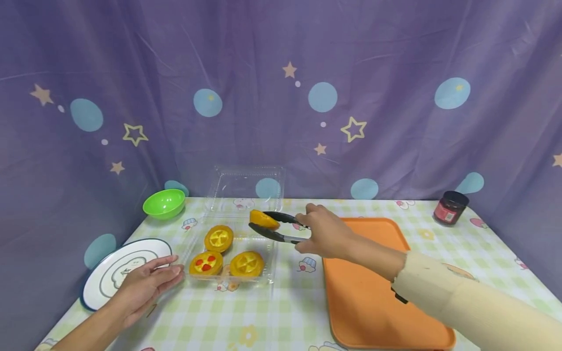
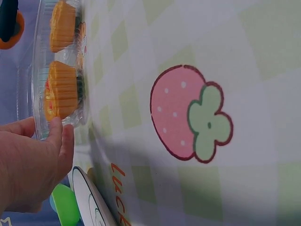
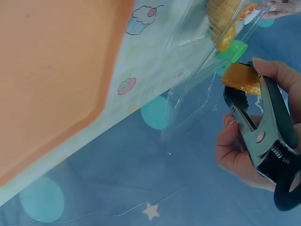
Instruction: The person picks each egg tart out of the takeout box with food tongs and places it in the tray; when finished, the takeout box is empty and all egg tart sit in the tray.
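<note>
My right hand (image 1: 327, 231) grips black-and-silver food tongs (image 3: 261, 125). Between the tongs' tips is a yellow egg tart (image 1: 262, 219), tilted on its side above the open clear plastic box (image 1: 270, 279). Inside the box sit two tarts with yellow topping, one at the back (image 1: 218, 238) and one at the front right (image 1: 247, 264), plus a tart with red pieces (image 1: 206, 263) at front left. At the box's left front corner is my left hand (image 1: 147, 285), its fingers extended, fingertips right at the clear wall in the left wrist view.
An orange tray (image 1: 364, 292) lies under my right forearm. To the left stand a white plate (image 1: 98, 278) with a dark rim and a green bowl (image 1: 164, 204). A dark-lidded jar (image 1: 451, 208) is at the back right. The box's raised lid (image 1: 246, 187) stands near the purple curtain.
</note>
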The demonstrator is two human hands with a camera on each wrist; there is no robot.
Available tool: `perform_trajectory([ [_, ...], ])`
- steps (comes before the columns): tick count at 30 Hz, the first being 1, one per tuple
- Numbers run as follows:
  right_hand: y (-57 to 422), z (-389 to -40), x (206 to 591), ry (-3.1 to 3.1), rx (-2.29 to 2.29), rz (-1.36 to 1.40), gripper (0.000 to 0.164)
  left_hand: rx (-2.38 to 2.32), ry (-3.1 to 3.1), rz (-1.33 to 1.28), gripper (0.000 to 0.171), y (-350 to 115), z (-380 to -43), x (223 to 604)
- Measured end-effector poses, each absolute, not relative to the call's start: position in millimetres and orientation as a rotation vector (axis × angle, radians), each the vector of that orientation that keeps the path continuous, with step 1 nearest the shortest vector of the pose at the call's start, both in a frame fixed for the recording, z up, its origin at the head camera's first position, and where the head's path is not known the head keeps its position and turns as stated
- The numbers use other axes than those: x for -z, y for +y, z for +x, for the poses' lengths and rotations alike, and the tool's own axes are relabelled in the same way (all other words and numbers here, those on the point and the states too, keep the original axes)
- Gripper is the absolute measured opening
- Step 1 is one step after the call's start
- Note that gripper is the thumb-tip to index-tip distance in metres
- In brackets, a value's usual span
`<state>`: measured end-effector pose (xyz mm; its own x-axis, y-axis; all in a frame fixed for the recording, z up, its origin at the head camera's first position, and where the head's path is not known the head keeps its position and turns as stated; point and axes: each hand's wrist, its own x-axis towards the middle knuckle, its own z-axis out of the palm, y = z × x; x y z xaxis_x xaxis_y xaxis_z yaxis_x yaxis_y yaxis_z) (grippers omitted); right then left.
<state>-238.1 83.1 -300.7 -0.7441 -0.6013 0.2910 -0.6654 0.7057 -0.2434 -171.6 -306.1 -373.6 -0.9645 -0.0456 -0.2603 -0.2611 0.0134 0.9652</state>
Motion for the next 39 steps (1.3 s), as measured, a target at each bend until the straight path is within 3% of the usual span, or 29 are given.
perform_trajectory([
  [21, 178, -222, 313, -2.777, -0.560, 0.807, 0.058, -2.078, 2.120, -0.334, 0.070, -306, -171, 374],
  [31, 222, -231, 338, -2.793, -0.418, 0.716, 0.051, -2.082, 2.117, -0.322, 0.069, -306, -172, 375],
  [39, 234, -235, 349, -2.793, -0.410, 0.710, 0.034, -2.091, 2.118, -0.327, 0.068, -306, -172, 375],
])
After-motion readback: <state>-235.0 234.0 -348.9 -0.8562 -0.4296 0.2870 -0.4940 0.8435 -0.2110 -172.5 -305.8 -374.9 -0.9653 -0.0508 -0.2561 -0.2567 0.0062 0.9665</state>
